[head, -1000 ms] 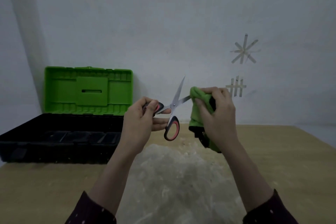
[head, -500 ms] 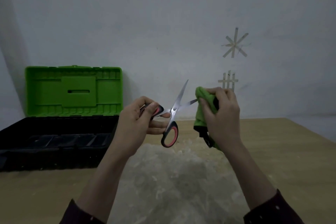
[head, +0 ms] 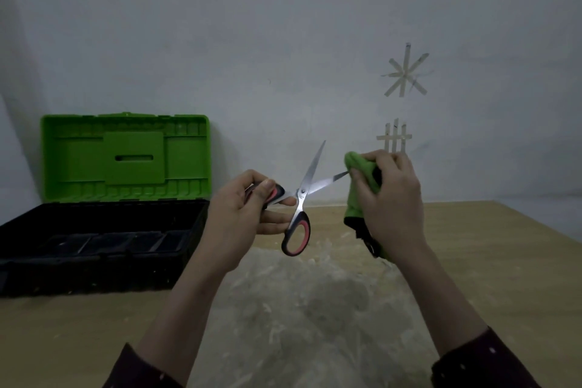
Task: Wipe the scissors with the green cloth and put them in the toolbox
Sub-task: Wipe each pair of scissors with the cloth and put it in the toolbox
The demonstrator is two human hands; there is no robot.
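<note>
Scissors (head: 303, 195) held open above the desk (head: 491, 249): left hand (head: 239, 217) grips one handle, right hand (head: 389, 198) pinches the green cloth (head: 357, 167) around one blade tip. Toolbox (head: 104, 249) sits open at the desk's left edge.

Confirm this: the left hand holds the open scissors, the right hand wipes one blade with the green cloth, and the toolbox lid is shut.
Wrong on the lid: the head view shows the toolbox with its green lid raised open.

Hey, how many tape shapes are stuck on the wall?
2. A star shape sits high on the wall, right of centre. A grid shape sits directly below it, just above the right hand; the fingers may hide its lower end.
</note>
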